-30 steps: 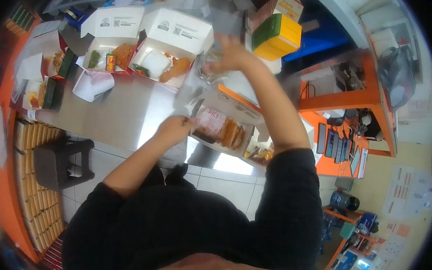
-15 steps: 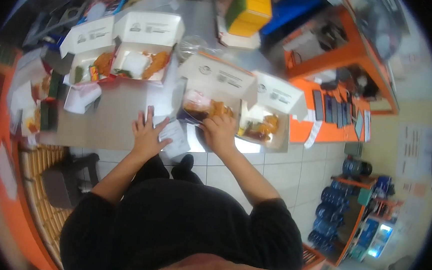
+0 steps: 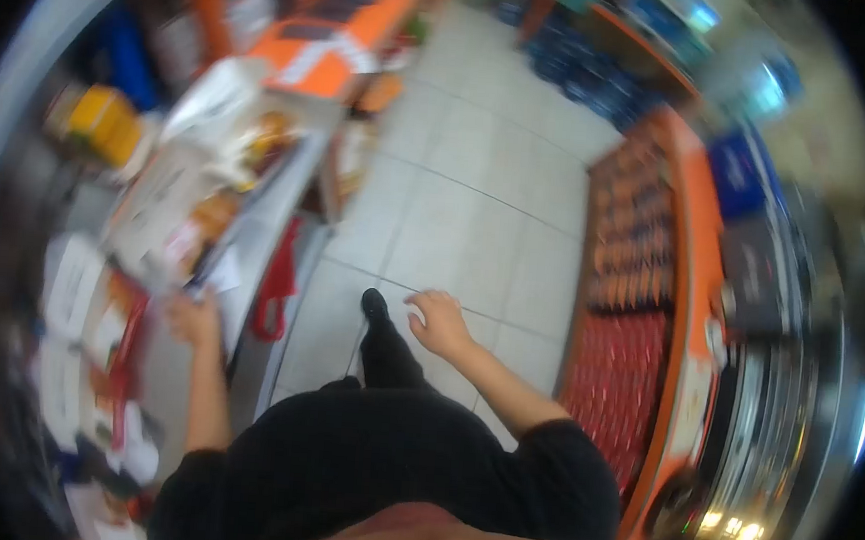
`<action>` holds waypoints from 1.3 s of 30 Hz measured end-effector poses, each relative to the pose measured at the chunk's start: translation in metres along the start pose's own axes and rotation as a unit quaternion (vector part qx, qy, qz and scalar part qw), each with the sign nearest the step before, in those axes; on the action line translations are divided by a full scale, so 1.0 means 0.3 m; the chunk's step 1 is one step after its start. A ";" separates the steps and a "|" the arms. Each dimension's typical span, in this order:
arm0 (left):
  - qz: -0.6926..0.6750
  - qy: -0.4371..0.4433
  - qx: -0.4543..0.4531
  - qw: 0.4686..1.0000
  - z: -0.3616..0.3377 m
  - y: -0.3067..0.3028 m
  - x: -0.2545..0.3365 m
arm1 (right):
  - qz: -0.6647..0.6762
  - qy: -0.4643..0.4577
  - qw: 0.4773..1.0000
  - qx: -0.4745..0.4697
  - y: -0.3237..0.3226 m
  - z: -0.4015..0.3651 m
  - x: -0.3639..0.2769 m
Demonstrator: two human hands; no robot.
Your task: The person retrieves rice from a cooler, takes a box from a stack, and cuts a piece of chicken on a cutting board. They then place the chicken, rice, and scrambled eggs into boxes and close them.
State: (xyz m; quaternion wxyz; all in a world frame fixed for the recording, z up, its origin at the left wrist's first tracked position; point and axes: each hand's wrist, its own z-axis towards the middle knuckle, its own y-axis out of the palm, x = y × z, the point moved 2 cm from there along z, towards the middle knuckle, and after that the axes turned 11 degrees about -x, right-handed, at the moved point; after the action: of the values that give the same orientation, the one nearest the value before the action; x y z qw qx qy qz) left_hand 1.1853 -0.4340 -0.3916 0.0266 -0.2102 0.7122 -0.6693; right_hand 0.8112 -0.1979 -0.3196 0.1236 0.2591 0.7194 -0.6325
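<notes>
My left hand (image 3: 191, 317) is over the steel counter, close to the open cardboard meal boxes. Motion smears it, but its fingers look apart and no held thing shows. Nearest it is a meal box (image 3: 163, 186) with its lid up, showing fried chicken (image 3: 214, 217) and a pale wrapped lump. Beyond stands another open meal box (image 3: 208, 104) with browned food. Two more open boxes, one with a white lid (image 3: 72, 290), lie to the left. My right hand (image 3: 441, 323) hangs in the air above the tiled floor, empty, fingers loosely bent and apart.
An orange rack (image 3: 685, 318) with rows of red packets (image 3: 617, 383) stands on the right. Blue water bottles (image 3: 592, 75) are at the back. A red bag (image 3: 276, 284) hangs by the counter's side. A yellow box (image 3: 107, 125) sits at the far left.
My view has swung right, so the counter now lies on the left. My right hand has let go of the meal box and moved out over the floor. My left hand remains by the counter.
</notes>
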 end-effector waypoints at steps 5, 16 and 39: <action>0.009 0.217 0.224 0.950 0.175 0.177 -0.067 | 0.122 0.300 0.928 0.185 0.028 -0.842 0.224; -0.150 0.788 -0.294 0.519 -1.917 0.296 1.067 | 0.080 0.625 0.518 0.578 0.227 -2.636 0.342; 0.010 0.935 -0.344 0.085 -4.532 -0.035 0.672 | 0.186 0.264 0.824 0.466 -0.486 -3.660 1.092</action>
State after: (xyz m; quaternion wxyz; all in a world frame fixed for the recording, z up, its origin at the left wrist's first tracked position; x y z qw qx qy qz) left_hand 0.5706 0.7793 -0.1928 -0.7291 0.6062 0.3176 -0.0078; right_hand 0.6251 0.9331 -0.1759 -0.0909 0.5719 0.2823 -0.7648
